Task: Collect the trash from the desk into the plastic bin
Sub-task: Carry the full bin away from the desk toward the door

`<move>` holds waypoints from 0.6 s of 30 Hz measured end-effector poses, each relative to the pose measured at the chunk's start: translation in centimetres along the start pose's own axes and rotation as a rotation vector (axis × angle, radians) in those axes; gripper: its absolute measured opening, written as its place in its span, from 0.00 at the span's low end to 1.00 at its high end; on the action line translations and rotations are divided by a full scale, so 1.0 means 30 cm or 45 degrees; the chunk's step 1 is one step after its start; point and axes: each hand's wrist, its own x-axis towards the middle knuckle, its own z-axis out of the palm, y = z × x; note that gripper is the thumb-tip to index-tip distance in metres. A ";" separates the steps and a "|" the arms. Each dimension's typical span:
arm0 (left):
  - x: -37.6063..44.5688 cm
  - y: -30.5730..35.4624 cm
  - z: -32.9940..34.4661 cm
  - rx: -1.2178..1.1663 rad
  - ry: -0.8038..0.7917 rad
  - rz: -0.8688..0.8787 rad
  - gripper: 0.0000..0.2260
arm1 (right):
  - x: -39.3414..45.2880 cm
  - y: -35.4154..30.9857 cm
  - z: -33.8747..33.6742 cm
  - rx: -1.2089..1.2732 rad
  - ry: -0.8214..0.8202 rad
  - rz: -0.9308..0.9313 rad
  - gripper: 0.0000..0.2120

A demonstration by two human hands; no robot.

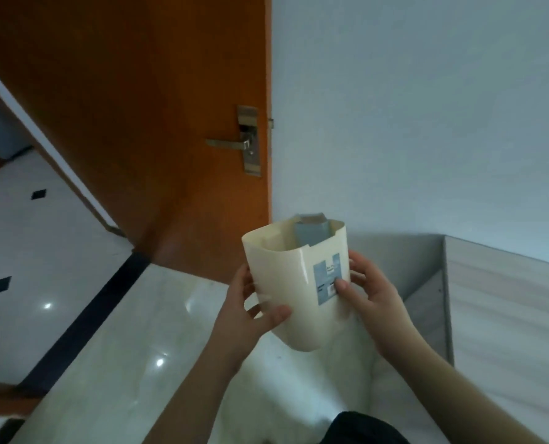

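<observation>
We hold the cream plastic bin point(294, 283) aloft, left hand point(250, 310) and right hand point(367, 291) clasping its sides. Grey trash point(311, 230) pokes above its far rim. Open floor point(158, 331) lies below.

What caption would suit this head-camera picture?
Both hands, left and right, hold a cream plastic bin with grey trash inside.

The plastic bin point(294, 283) hides most of the grey trash point(310, 230); its label print point(329, 280) is blurred.

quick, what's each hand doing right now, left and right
Left hand: closed on the left side of the cream plastic bin, thumb in front.
Right hand: closed on the bin's right side, thumb on its label.
</observation>
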 end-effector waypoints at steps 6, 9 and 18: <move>0.210 -0.005 0.193 0.072 -0.283 -0.006 0.39 | 0.042 0.055 -0.194 -0.011 0.300 0.024 0.23; 0.328 -0.007 0.297 0.095 -0.402 -0.023 0.42 | 0.072 0.109 -0.291 0.005 0.432 0.036 0.25; 0.605 0.014 0.599 0.450 -0.614 0.055 0.45 | 0.201 0.153 -0.571 0.084 0.616 0.045 0.25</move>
